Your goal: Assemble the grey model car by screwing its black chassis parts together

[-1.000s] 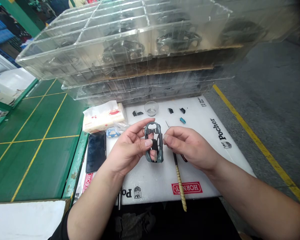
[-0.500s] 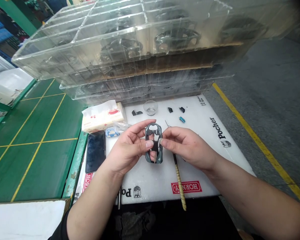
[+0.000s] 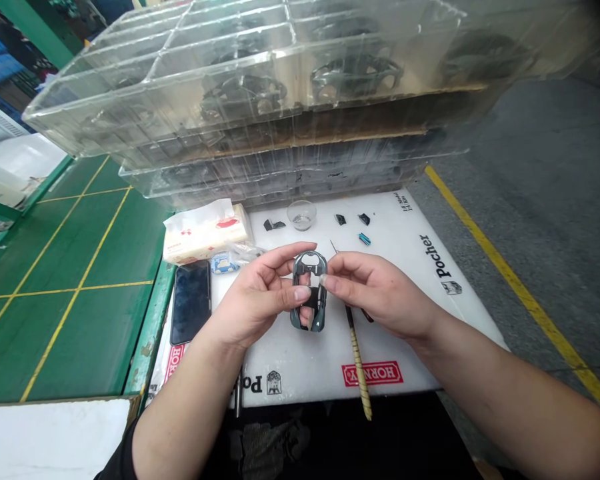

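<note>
A dark grey model car body (image 3: pixel 318 313), an open shell with cut-out windows, is held up over the white foam-covered work surface (image 3: pixel 305 373). My left hand (image 3: pixel 260 293) grips its left side, thumb across the middle and fingers behind. On the right edge, my right hand (image 3: pixel 370 283) pinches the shell between thumb and index finger; whether a small part sits in that pinch is hidden. Beneath my right hand lies a thin tool with a yellow-wrapped handle (image 3: pixel 359 367). Small black parts (image 3: pixel 341 219) and a blue piece (image 3: pixel 364 239) lie beyond the hands.
Stacked clear plastic trays (image 3: pixel 260 120) with car bodies overhang the back. A small clear cup (image 3: pixel 301 217) stands below them. At left are a tissue pack (image 3: pixel 207 233), a phone (image 3: pixel 191 303) and a green table (image 3: pixel 70 267). A dark pen-like rod (image 3: pixel 239 393) lies at the front edge.
The car body has shifted slightly toward me and to the right, tilting a little. Both hands keep nearly the same hold.
</note>
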`<action>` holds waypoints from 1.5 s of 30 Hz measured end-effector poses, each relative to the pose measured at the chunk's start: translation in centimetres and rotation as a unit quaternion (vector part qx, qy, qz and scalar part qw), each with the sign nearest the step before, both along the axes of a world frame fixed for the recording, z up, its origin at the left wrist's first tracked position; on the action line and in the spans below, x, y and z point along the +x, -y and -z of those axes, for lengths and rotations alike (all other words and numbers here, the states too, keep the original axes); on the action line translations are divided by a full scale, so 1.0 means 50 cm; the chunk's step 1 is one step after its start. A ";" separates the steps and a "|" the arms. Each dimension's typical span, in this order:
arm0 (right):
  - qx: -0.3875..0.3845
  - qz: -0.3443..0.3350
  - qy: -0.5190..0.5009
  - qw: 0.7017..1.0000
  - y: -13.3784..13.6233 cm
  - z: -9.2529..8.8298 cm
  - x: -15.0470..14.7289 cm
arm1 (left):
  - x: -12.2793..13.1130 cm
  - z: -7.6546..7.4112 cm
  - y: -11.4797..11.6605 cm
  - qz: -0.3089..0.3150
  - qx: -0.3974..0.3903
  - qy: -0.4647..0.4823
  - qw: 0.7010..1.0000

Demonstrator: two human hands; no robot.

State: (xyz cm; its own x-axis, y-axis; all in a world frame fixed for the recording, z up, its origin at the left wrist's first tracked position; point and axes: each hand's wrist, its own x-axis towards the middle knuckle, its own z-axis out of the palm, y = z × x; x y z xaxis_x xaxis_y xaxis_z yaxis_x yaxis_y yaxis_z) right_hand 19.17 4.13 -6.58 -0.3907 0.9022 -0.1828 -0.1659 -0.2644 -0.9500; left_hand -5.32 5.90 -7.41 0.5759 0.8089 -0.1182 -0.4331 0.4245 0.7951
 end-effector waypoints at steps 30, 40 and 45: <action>0.029 -0.007 0.033 0.999 -0.002 0.004 0.008 | 0.003 -0.008 0.002 -0.012 -0.009 -0.013 1.000; 0.034 -0.020 0.064 0.997 -0.006 0.015 -0.001 | 0.001 -0.022 -0.002 0.010 -0.050 0.039 0.998; 0.044 -0.016 0.033 0.998 -0.004 0.006 0.002 | -0.001 -0.022 -0.001 0.008 -0.049 0.046 0.998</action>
